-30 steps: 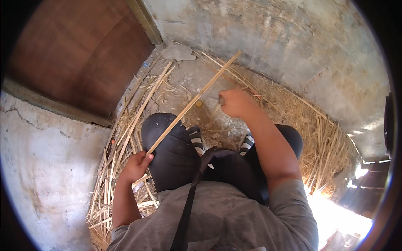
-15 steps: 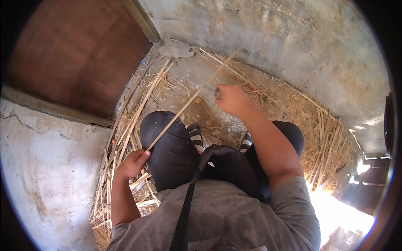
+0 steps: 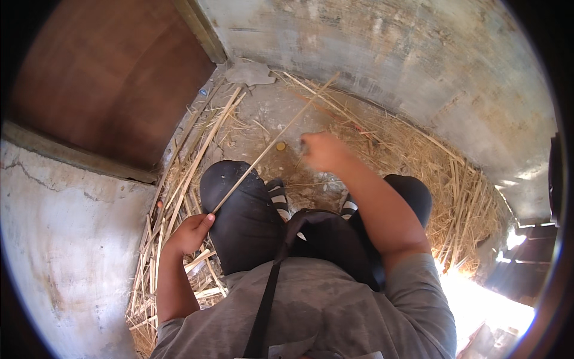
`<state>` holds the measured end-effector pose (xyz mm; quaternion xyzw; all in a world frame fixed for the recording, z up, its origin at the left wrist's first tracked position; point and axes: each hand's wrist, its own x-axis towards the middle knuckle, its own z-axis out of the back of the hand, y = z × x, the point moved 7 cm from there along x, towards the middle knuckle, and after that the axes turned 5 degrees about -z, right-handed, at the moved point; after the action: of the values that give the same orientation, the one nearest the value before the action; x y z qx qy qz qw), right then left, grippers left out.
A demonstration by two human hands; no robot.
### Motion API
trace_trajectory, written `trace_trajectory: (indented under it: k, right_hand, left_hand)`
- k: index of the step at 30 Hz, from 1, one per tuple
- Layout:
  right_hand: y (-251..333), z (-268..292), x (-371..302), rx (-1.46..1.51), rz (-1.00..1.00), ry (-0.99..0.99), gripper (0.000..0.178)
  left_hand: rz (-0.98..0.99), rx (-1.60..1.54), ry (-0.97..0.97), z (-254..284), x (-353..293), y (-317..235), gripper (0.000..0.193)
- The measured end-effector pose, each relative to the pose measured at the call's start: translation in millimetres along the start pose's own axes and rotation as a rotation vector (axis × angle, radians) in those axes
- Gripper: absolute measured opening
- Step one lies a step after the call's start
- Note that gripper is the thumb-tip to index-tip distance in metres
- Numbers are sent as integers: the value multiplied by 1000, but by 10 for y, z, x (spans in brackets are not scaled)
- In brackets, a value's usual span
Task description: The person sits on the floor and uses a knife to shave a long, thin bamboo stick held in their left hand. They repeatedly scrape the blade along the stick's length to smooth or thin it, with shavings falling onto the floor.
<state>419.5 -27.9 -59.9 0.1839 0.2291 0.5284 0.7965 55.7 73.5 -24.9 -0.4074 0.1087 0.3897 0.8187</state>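
Note:
A long, thin bamboo strip point(image 3: 269, 150) slants from my left knee up and away to the right. Its near end is pinched by my left hand point(image 3: 191, 232), thumb on top, beside the knee. My right hand point(image 3: 323, 152) is closed in a fist just right of the strip, over the floor beyond my feet. A small dark thing point(image 3: 304, 145) shows at the front of that fist, too blurred and covered to name. A gap is visible between the fist and the strip.
Split strips point(image 3: 197, 157) lie in a pile along my left side. Shavings and more strips point(image 3: 457, 197) heap against the wall on the right. A flat grey stone point(image 3: 250, 73) lies by the far corner, and a small yellowish disc point(image 3: 280, 146) sits on the floor.
My right hand has shifted slightly nearer and to the left. The strip's far end has dipped a little; my left hand keeps its hold at nearly the same spot.

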Motion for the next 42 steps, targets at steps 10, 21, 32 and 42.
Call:
trace_trajectory:
  k: [10,21,32,42]
  right_hand:
    - [-783,119,231,195,-263,-166,43]
    - [-864,282,172,134,-254,-335,40]
    - [243,74,-87,-183,169,-17,29]
    - [-79,108,-4,-97,114,-65,39]
  left_hand:
    - [1,76,-119,28,-93,-80,61]
    - [-36,55,-193,-9,-62,-84,56]
    - [-18,-7,-126,16,-149,132,52]
    - [201,-289,-8,-83,-639,866,55]
